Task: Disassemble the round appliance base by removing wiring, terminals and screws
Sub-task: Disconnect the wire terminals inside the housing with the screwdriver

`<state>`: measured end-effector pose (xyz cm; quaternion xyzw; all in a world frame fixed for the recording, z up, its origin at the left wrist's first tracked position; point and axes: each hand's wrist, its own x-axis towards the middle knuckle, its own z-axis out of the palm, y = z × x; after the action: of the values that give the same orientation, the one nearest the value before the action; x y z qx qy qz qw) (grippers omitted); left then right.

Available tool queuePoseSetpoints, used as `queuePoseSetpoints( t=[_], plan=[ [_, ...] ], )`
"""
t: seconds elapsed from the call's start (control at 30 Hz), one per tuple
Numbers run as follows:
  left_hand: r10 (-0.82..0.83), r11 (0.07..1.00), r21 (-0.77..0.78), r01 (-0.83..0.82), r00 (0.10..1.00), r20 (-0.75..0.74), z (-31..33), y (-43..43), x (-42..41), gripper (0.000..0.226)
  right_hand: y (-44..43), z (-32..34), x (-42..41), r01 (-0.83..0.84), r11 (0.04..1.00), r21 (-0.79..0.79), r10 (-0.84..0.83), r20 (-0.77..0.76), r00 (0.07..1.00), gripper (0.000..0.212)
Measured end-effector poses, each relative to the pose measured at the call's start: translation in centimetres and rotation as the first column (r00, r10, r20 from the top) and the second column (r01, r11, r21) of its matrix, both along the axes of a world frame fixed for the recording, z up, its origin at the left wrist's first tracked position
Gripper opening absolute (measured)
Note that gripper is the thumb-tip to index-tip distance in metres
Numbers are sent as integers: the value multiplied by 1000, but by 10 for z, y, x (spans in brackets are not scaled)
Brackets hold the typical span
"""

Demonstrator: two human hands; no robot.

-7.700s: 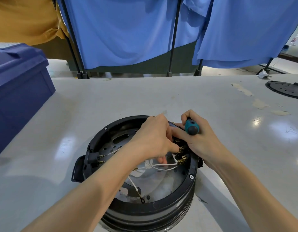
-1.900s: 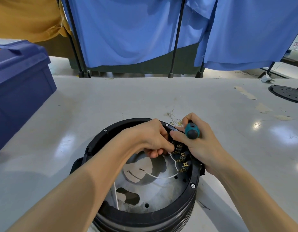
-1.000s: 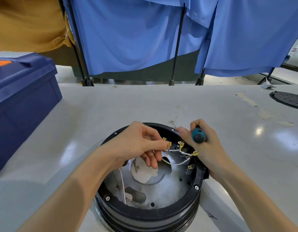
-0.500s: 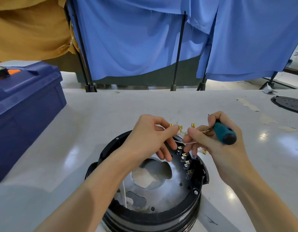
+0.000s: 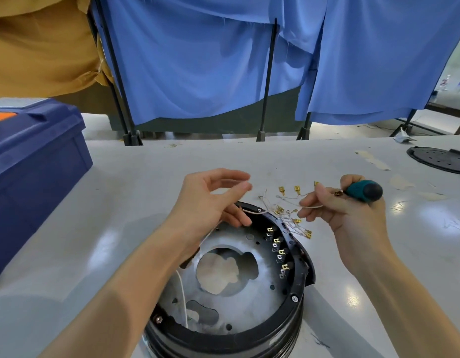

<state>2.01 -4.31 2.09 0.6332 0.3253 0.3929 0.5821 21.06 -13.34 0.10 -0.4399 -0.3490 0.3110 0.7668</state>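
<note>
The round black appliance base (image 5: 273,334) lies upside down in front of me, its grey metal plate and a row of brass terminals (image 5: 278,250) showing along the inner right rim. My right hand (image 5: 345,215) holds a teal-handled screwdriver (image 5: 364,191) in the palm and pinches a white wire with brass terminals (image 5: 297,189) above the table. My left hand (image 5: 211,202) hovers over the base's far rim, fingers loose and spread, holding nothing. A small heap of removed wires and terminals (image 5: 288,218) lies on the table just beyond the rim. One white wire (image 5: 182,293) still runs inside the base.
A blue plastic toolbox (image 5: 30,164) stands on the table's left side. A black perforated round cover (image 5: 440,158) lies at the far right. Blue cloth screens on black stands (image 5: 265,99) close off the table's far edge. Tape scraps (image 5: 373,158) dot the right side.
The wire bundle has come up out of the base and moved right in my right hand. My left hand has let go of it and spread its fingers.
</note>
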Motion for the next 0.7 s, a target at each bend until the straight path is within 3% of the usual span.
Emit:
queuePoseSetpoints(
  t=[0.07,0.13,0.17,0.4,0.57,0.7],
  plan=[
    [207,955,255,-155,960,-190,-6,9,-7,13,0,-1,1,-4,1000,-4,4,-38,999,34],
    [389,846,510,-154,833,-393,-12,16,-14,15,1,0,-2,-60,998,2,60,-57,997,33],
    [413,827,549,-123,795,-444,-14,18,-18,16,1,1,-3,-94,995,9,95,-60,994,32],
    [247,893,450,-26,862,-442,-18,22,-26,15,1,2,-5,-130,992,-4,130,-56,990,30],
    [-26,946,296,136,937,-347,-20,14,-21,13,2,0,-2,-90,995,-33,88,-68,994,34],
    [47,948,310,76,928,-370,-25,15,-16,16,2,-1,0,-61,994,-87,57,-46,997,36]
  ],
)
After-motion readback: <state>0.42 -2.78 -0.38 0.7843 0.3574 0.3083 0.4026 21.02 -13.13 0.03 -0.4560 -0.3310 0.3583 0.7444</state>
